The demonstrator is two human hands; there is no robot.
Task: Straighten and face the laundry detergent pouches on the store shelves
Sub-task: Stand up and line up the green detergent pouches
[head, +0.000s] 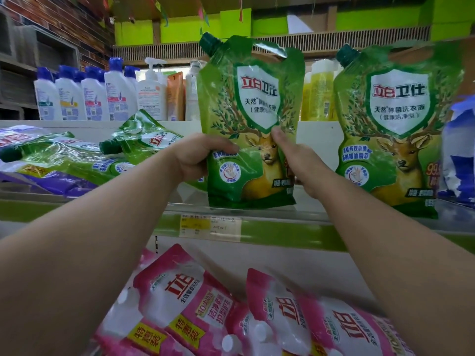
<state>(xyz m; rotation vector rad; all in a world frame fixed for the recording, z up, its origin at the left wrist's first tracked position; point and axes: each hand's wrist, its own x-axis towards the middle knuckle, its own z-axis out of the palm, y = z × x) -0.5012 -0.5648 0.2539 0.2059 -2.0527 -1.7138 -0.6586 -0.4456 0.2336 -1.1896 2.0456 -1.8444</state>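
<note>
Presently, two green pouches stand upright at the shelf's [257, 228] front edge. The left hand [198, 158] and right hand [299, 160] grip the middle pouch [250, 119] by its sides; the second [393, 129] stands right. Two more lie flat [77, 160] at the left end. Three pink pouches [185, 299] lie below.

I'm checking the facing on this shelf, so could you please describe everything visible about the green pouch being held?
The green pouch is glossy, crinkled plastic with a dark green screw cap at its top left corner, a white shield label and a deer picture. It stands upright, facing forward, its base on the shelf edge. The left hand grips its left side; the right hand holds its right side.
</note>
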